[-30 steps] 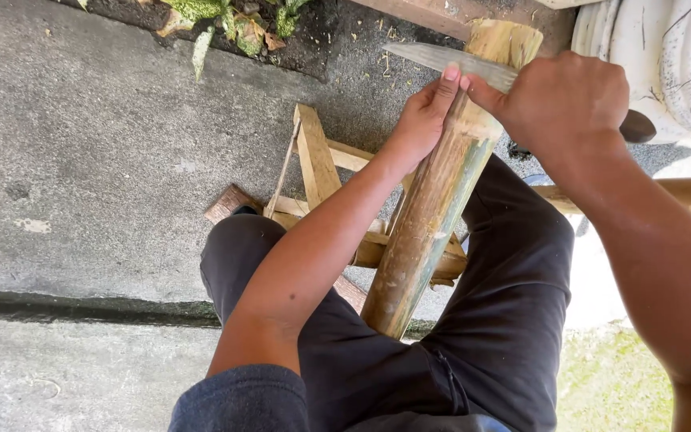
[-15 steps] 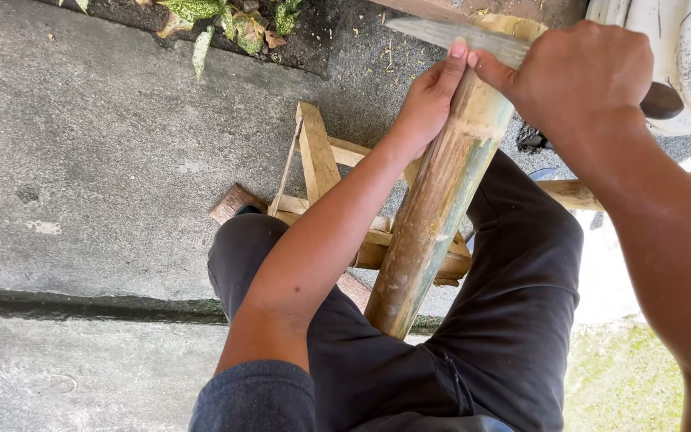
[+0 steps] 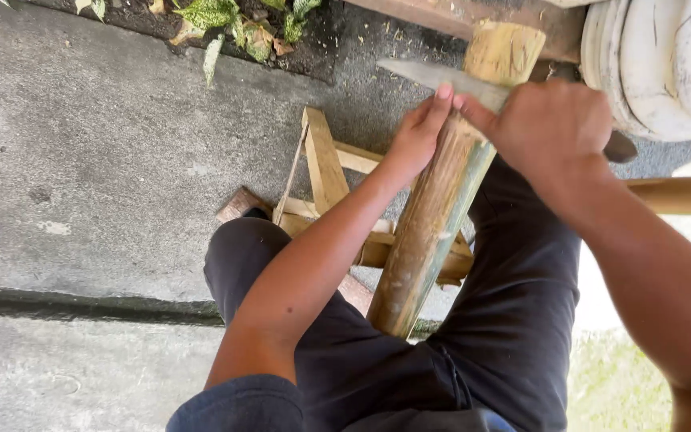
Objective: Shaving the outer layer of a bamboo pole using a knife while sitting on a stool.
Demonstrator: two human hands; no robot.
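A thick bamboo pole, green and brown, leans upright between my knees, its cut top end near the top of the view. My left hand grips the pole just below that end, fingers pressed against a broad metal blade. My right hand is closed around the blade's handle, holding the blade across the pole near its top. I sit in dark trousers.
A small frame of wooden slats lies on the concrete ground behind the pole. A round wooden pole runs off to the right. Leafy plants grow at the top; a pale round object stands at upper right.
The view has shifted a little; the pole's top and both hands sit slightly lower in the frame. The blade stays across the pole's top with both hands holding on.
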